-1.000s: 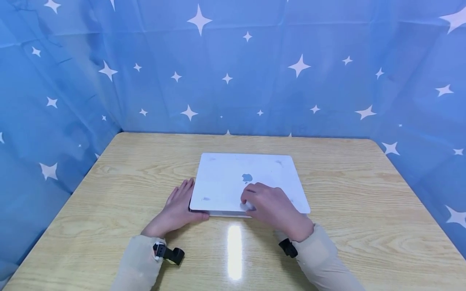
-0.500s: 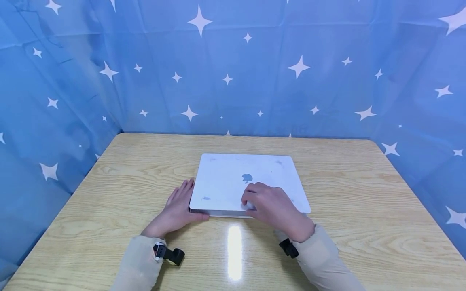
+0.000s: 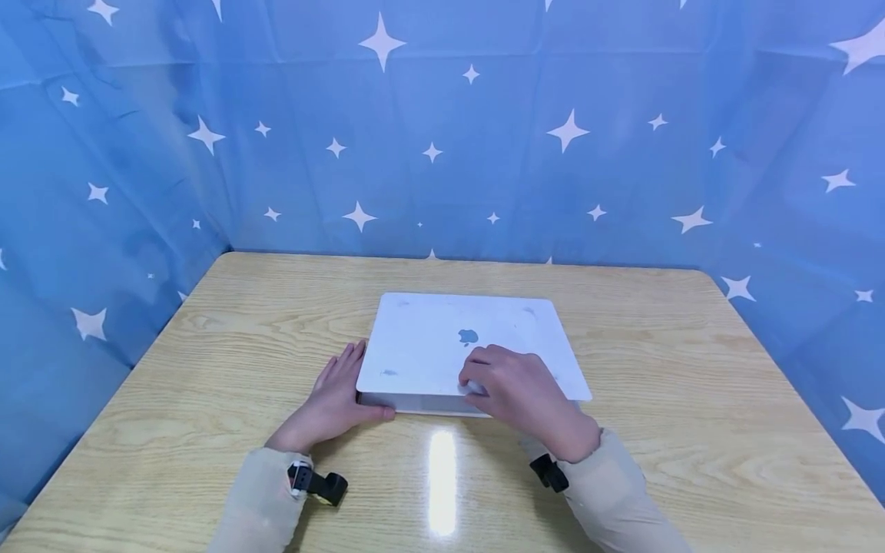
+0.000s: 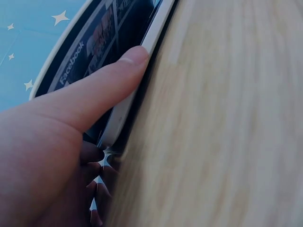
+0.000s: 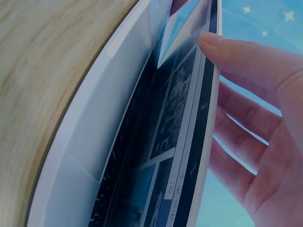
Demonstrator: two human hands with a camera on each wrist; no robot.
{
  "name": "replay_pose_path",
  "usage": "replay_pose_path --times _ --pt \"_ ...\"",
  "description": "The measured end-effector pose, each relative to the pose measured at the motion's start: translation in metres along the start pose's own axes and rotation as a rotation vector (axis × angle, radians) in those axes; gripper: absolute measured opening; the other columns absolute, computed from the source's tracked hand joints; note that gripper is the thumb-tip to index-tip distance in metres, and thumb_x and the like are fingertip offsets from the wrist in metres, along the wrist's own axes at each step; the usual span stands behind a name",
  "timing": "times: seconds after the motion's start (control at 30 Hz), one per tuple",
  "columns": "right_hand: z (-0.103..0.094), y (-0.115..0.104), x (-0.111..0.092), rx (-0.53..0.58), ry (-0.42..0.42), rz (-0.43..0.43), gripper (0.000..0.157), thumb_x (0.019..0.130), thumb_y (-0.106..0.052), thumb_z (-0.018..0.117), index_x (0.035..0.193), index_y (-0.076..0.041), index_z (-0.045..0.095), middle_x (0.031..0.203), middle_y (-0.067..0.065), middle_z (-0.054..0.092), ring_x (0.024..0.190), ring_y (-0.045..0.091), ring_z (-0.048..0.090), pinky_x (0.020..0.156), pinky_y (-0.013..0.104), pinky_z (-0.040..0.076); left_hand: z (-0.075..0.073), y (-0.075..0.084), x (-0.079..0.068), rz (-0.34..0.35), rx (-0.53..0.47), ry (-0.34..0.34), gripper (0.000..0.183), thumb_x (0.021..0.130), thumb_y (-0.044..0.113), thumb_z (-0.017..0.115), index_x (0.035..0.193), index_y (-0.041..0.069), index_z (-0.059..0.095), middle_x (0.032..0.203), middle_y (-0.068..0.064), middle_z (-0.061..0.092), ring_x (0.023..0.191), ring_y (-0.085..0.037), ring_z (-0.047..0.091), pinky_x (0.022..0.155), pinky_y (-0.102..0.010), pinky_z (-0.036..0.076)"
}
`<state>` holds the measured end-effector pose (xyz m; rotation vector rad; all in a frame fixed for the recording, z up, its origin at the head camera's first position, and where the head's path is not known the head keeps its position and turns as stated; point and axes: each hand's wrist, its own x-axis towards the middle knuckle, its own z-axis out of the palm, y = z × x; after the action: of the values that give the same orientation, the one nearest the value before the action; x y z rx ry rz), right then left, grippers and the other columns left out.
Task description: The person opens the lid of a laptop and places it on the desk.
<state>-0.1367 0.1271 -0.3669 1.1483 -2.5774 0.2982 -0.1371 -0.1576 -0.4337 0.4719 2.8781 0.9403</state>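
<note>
A silver laptop (image 3: 418,338) with an apple logo lies on the wooden table, its lid raised slightly above the base (image 3: 429,404). My right hand (image 3: 522,388) pinches the lid's front edge. In the right wrist view, its thumb (image 5: 246,56) presses the screen-side rim and its fingers lie behind the lid. My left hand (image 3: 335,399) rests at the base's front left corner. Straight fingers lie along the side, and the thumb (image 4: 104,90) touches the front edge. The lit screen (image 5: 175,113) shows between lid and base; the keyboard (image 5: 113,175) is dark and partly hidden.
The wooden table (image 3: 691,384) extends around the laptop on all sides. A blue curtain (image 3: 484,177) with white stars hangs behind and beside it. Black wrist straps with small cameras (image 3: 334,488) sit over both sleeves.
The lid's front edge has risen a little with my right hand, widening the gap above the base. My left hand stays at the corner.
</note>
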Motion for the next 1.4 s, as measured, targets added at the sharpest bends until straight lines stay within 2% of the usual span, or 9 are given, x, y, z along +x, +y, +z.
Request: replay_pose_path --times 0.47,1.4 --pt "-0.0035 -0.0010 0.0001 0.010 0.033 0.017 0.009 0.073 -0.023 0.072 0.080 -0.026 0.066 0.075 -0.015 0.055 0.060 -0.002 0.046 0.045 0.016 0.038 0.0004 0.0003 0.0008 0.016 -0.003 0.002 0.108 0.066 0.058 0.068 0.143 0.007 0.012 0.147 -0.017 0.013 0.134 -0.032 0.002 0.104 -0.050 0.000" --pt "-0.0069 -0.0018 0.0016 0.007 0.096 0.020 0.013 0.069 -0.024 0.077 0.076 -0.025 0.065 0.073 -0.016 0.055 0.063 -0.001 0.047 0.045 0.016 0.038 0.0001 0.0005 -0.0003 0.030 -0.016 0.019 0.110 0.066 0.058 0.068 0.144 0.010 0.008 0.146 -0.017 0.015 0.134 -0.033 0.003 0.104 -0.050 0.000"
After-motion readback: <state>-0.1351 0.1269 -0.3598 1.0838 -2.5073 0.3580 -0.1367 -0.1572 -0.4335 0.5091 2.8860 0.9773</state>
